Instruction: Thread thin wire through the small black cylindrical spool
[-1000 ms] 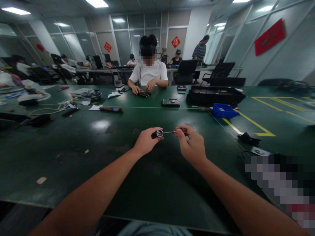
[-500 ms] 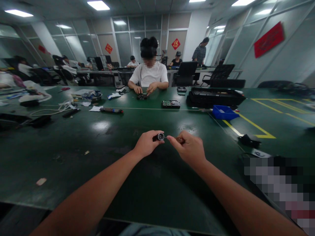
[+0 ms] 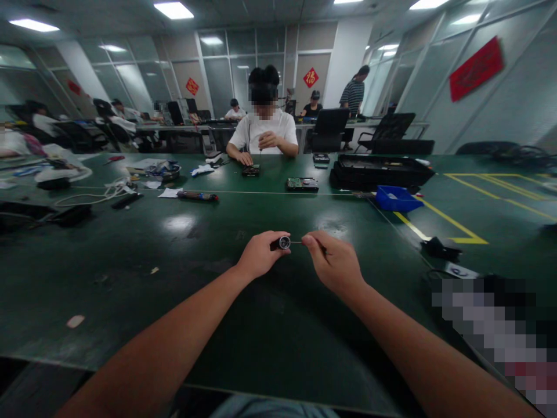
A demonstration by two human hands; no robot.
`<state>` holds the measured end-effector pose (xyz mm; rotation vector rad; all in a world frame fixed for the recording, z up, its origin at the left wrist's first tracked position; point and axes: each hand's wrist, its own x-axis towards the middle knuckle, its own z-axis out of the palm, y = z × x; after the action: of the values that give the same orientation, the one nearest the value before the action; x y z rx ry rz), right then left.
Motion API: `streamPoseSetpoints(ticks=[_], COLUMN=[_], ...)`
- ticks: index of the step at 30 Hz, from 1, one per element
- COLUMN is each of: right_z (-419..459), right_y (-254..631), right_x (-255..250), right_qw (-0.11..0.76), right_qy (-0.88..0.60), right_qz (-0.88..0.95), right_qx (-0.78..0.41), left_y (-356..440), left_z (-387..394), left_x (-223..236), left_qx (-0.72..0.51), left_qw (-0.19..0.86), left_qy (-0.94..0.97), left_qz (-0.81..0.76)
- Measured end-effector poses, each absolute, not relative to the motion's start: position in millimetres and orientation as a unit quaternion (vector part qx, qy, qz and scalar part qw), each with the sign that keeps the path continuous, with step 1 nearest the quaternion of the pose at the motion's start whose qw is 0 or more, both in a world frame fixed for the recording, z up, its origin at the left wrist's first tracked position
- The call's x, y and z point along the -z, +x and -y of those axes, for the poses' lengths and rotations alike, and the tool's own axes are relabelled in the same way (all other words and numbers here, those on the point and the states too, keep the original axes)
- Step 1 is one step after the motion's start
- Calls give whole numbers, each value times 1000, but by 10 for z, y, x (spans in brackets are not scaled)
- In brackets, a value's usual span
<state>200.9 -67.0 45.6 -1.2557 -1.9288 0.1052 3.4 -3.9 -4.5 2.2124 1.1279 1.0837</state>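
Note:
My left hand [image 3: 257, 255] is closed around a small dark cylinder [image 3: 284, 242] whose round end, with a silver rim, faces me. What kind of part it is, I cannot make out. In my right hand [image 3: 333, 255] is a screwdriver [image 3: 296, 242]; its thin shaft points left and reaches the cylinder's side, while my fingers cover its handle. Both hands are above the green table [image 3: 243, 360].
Opposite me, a person [image 3: 265, 128] works on a small device [image 3: 251, 170]. A hard drive [image 3: 302, 184], a blue bin [image 3: 398, 199] and a black tray [image 3: 383, 168] lie beyond my hands. Left are a dark tool [image 3: 198, 196] and a pale cable [image 3: 91, 196].
My right hand's fingers have shifted on the screwdriver, so more shaft shows and the brown handle is covered. My left hand stays put. The person opposite has raised one hand from the device.

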Motion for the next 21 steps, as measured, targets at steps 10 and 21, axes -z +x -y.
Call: streamPoseSetpoints(ticks=[10, 21], right_z=[632, 487], right_y=[2030, 2015], right_x=[-392, -231], right_qw=[453, 594], right_qy=[-508, -484], right_qz=[724, 580], right_qx=[-113, -276], left_y=[35, 18], left_z=[59, 41], left_x=[17, 14], left_qx=[-392, -387], left_qw=[205, 211], left_qy=[799, 801], left_qz=[-407, -405])
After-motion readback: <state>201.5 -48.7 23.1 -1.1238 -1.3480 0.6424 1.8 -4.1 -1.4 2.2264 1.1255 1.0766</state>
